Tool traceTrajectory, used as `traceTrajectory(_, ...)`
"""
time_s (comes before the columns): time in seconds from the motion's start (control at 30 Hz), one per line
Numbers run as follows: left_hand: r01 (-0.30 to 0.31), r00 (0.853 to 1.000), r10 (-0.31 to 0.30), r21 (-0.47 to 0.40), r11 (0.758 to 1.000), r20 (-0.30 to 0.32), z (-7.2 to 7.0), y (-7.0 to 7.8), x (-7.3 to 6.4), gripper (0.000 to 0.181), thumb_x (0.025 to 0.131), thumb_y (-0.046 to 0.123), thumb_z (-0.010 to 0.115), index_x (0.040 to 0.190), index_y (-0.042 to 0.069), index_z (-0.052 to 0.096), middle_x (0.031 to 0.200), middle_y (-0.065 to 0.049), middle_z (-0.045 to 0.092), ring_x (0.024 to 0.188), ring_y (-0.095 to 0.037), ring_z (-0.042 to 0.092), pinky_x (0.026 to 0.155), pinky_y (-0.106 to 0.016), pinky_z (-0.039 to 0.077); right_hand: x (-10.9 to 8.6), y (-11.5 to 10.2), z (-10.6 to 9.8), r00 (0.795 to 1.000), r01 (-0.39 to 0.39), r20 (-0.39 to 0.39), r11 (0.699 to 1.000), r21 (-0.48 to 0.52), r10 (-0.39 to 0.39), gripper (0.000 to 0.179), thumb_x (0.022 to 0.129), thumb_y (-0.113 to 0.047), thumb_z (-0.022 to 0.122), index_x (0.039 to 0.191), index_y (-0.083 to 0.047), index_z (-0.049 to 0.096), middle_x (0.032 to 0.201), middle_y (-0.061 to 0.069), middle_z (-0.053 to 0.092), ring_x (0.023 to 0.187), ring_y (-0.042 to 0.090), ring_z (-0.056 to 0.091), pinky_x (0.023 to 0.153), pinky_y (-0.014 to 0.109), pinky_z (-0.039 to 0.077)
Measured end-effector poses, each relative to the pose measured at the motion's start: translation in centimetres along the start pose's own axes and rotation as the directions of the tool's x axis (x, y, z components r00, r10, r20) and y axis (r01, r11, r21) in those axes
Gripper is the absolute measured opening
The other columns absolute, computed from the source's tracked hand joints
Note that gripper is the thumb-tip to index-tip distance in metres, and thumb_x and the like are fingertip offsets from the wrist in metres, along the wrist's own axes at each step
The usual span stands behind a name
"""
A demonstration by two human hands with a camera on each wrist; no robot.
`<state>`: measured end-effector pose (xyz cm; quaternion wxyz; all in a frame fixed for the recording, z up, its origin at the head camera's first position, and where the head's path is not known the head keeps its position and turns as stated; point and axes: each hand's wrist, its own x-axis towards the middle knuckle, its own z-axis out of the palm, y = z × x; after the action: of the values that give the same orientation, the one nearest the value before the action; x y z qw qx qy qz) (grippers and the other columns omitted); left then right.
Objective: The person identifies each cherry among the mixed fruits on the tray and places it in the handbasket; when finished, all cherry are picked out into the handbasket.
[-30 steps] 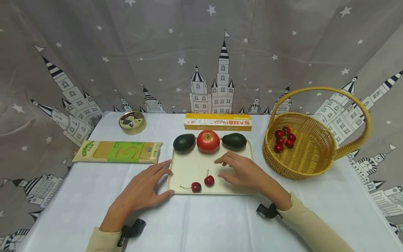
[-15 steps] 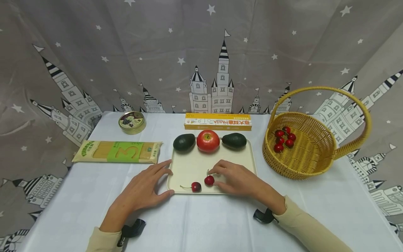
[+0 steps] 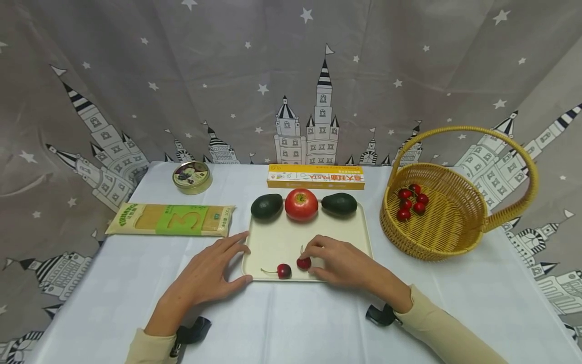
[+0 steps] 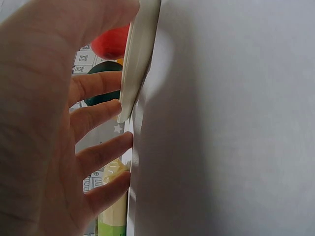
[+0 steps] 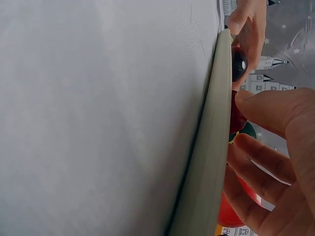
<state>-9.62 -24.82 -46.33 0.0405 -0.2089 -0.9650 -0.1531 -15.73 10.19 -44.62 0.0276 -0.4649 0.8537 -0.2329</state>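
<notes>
A cream tray (image 3: pixel 268 242) lies at the middle of the table. My left hand (image 3: pixel 204 273) rests along its left side, fingers spread and fairly straight; the left wrist view shows fingertips at the tray's rim (image 4: pixel 139 54). Over the tray's front part, my right hand (image 3: pixel 341 264) pinches a red cherry (image 3: pixel 303 263) between thumb and forefinger, its stem pointing up. In the right wrist view the thumb presses on this cherry (image 5: pixel 237 112). A second cherry (image 3: pixel 284 271) lies just left of it, stem to the left. Both cherries are close over the tray's surface.
Two avocados (image 3: pixel 267 207) flank a tomato (image 3: pixel 301 205) along the tray's back. Behind stands a pasta box (image 3: pixel 316 177). A spaghetti pack (image 3: pixel 172 220) and round tin (image 3: pixel 192 177) are left. A handled wicker basket (image 3: pixel 447 242) with several cherries (image 3: pixel 404 204) stands right.
My right hand has moved left and toward the front of the tray, and its thumb and forefinger have closed on the right-hand cherry. My left hand has stayed at the tray's left side.
</notes>
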Motion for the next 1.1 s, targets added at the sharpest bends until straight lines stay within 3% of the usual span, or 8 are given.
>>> traceTrajectory(0.47,0.005,1.000,-0.005,0.000,1.000,0.001,0.0,0.0,-0.1,0.050,0.089,0.055,0.080,0.126,0.023,0.068,0.165,-0.005,0.050,0.143,-0.035,0.057,0.108,-0.059,0.053,0.0,0.2,0.0,1.000,-0.003,0.016,1.000,0.021,0.003,0.021,0.095,-0.019,0.083,0.114,-0.019,0.075,0.118,-0.005,0.068,0.105,0.008,0.065,0.093,0.029,0.059)
traceTrajectory(0.77,0.011,1.000,-0.011,0.002,1.000,0.006,0.0,0.1,0.0,0.050,0.089,0.055,0.080,0.127,0.024,0.067,0.165,-0.004,0.050,0.143,-0.035,0.056,0.108,-0.059,0.053,-0.4,0.9,-1.6,0.998,-0.017,-0.061,1.000,0.019,0.018,0.022,0.093,-0.015,0.084,0.114,-0.018,0.076,0.116,-0.005,0.069,0.104,0.009,0.066,0.092,0.030,0.061)
traceTrajectory(0.93,0.005,1.000,-0.005,0.004,1.000,0.004,0.1,0.1,0.1,0.050,0.089,0.055,0.080,0.126,0.023,0.067,0.165,-0.004,0.050,0.142,-0.035,0.057,0.108,-0.059,0.053,-1.4,1.7,-2.9,0.992,-0.058,-0.107,0.998,0.023,0.060,0.024,0.093,-0.013,0.085,0.114,-0.018,0.074,0.117,-0.006,0.069,0.109,0.009,0.067,0.095,0.033,0.061)
traceTrajectory(1.1,0.000,1.000,0.000,0.005,1.000,-0.002,0.1,0.1,0.0,0.050,0.089,0.055,0.080,0.126,0.023,0.068,0.165,-0.004,0.050,0.142,-0.035,0.057,0.108,-0.059,0.053,-2.5,2.9,-4.4,0.984,-0.067,-0.167,0.998,0.005,0.066,0.029,0.089,-0.008,0.088,0.113,-0.014,0.074,0.115,-0.003,0.070,0.103,0.009,0.069,0.091,0.033,0.063)
